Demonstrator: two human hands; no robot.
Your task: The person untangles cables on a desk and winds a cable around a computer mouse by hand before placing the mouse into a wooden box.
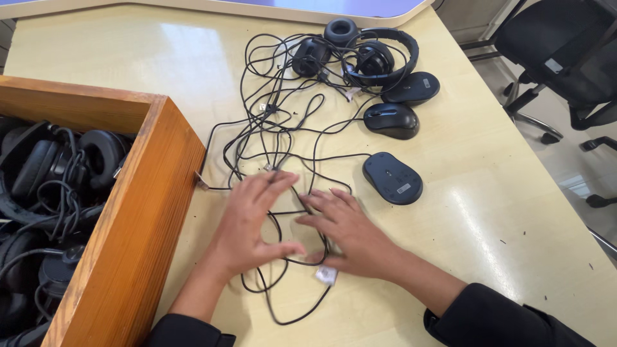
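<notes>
My left hand (254, 222) and my right hand (344, 231) lie flat on a tangle of thin black cables (276, 135) on a pale yellow table (160, 58). Fingers of both hands are spread over the cable loops, thumbs nearly touching. A small white tag (326, 275) on a cable sits under my right thumb. The cables run up to two black headsets (360, 54) at the far side. Three black computer mice lie to the right: one upside down (392, 178), one upright (391, 120) and one upside down (412, 87).
A wooden crate (138, 212) at the left holds several more black headsets (51, 167) and cables. Black office chairs (559, 45) stand beyond the table's right edge. Small dark specks dot the tabletop at the right.
</notes>
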